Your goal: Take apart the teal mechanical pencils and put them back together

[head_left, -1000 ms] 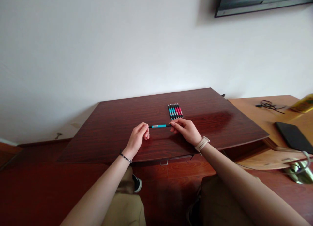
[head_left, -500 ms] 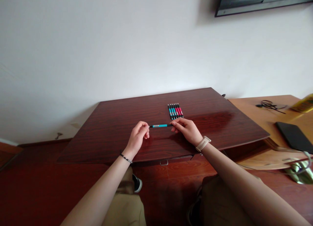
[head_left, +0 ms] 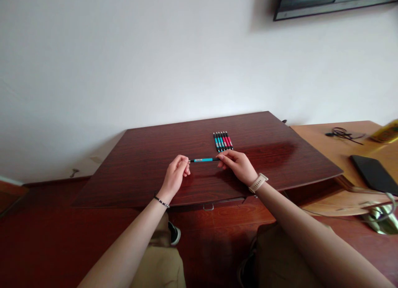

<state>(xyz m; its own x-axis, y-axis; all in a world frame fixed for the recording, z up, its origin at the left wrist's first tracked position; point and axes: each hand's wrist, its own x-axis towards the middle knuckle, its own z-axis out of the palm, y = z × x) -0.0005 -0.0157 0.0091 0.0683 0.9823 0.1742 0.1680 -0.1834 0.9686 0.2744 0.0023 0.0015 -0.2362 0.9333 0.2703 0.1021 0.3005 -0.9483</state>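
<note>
Table (head_left: 155, 147): dark top. Left hand (head_left: 175, 172), right hand (head_left: 238, 167): thumbs and fingers pinching. Pen row (head_left: 221, 141): toward the far edge, nearer the right hand. Blue pen (head_left: 203, 160): between the hands, pinched at both ends, long axis roughly parallel to the near edge.

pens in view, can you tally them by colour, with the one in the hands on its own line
Blue pen between the left hand and right hand: 1
Row's blue pens: 3
Row's pinkish-red pens: 3
Total: 7 pens, 4 blue and 3 pinkish-red
</note>
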